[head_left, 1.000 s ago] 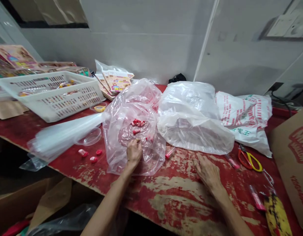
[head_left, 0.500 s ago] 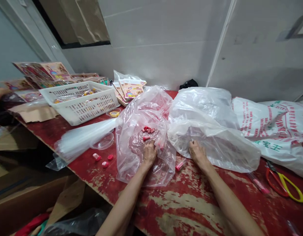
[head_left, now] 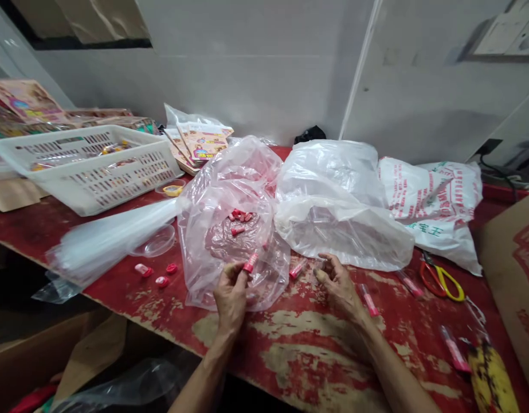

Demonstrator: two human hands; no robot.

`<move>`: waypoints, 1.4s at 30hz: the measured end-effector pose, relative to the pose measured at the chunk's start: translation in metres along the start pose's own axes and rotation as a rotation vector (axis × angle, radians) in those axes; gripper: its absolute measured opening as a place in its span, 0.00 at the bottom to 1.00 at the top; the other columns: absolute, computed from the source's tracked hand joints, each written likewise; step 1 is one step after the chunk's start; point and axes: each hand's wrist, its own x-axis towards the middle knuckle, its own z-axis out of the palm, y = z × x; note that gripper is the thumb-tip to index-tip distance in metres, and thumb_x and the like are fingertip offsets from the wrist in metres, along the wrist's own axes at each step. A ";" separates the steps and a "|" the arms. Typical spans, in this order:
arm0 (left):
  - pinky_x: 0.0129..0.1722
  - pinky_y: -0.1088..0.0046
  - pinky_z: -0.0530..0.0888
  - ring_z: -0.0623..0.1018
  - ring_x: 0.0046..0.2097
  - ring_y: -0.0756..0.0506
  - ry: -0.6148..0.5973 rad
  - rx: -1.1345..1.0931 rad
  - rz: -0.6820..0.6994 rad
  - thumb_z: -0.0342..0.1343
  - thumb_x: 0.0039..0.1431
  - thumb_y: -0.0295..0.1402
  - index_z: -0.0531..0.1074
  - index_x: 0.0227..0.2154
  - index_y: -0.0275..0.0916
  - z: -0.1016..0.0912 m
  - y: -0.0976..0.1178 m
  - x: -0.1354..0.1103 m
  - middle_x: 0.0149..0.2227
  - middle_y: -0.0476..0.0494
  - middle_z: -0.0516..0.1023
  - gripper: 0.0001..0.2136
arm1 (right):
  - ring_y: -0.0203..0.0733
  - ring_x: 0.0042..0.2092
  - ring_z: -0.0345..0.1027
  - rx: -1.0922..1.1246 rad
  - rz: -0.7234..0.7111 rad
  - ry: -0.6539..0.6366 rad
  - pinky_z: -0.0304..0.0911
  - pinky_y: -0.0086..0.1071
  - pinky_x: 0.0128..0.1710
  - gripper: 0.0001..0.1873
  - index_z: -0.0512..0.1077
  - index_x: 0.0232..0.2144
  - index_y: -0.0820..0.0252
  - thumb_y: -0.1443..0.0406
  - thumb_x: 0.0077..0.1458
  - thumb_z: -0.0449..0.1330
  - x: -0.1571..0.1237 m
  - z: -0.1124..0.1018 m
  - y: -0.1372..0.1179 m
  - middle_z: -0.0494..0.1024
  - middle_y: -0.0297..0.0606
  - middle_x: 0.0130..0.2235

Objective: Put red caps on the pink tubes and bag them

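Observation:
My left hand (head_left: 230, 291) is closed in a pinch on a small pink cap piece (head_left: 250, 263), just in front of the mouth of a clear plastic bag (head_left: 212, 269). Inside that bag lies a little heap of red pieces (head_left: 241, 217). My right hand (head_left: 338, 280) hovers over the red table (head_left: 316, 355) with curled fingers; something small and clear seems to be between them, but I cannot make it out. A pink tube (head_left: 297, 268) lies between my hands and another pink tube (head_left: 369, 299) lies right of my right wrist.
A larger clear bag (head_left: 341, 223) and a white printed bag (head_left: 434, 201) lie behind my right hand. Scissors (head_left: 440, 281), a banana (head_left: 490, 373) and a cardboard box (head_left: 516, 269) are at the right. A white basket (head_left: 90, 169), clear sleeves (head_left: 105, 241) and loose pink pieces (head_left: 156, 274) are at the left.
My left hand has come out of the small bag with a pink piece pinched in it. My right hand has drawn back from the larger clear bag to the table.

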 end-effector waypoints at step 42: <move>0.42 0.72 0.70 0.75 0.40 0.45 -0.655 -0.128 -0.298 0.54 0.56 0.40 0.78 0.35 0.38 0.009 0.027 -0.153 0.35 0.43 0.77 0.13 | 0.42 0.29 0.73 -0.581 -0.224 -0.101 0.65 0.30 0.28 0.04 0.64 0.35 0.58 0.64 0.57 0.52 -0.129 -0.001 -0.015 0.76 0.37 0.29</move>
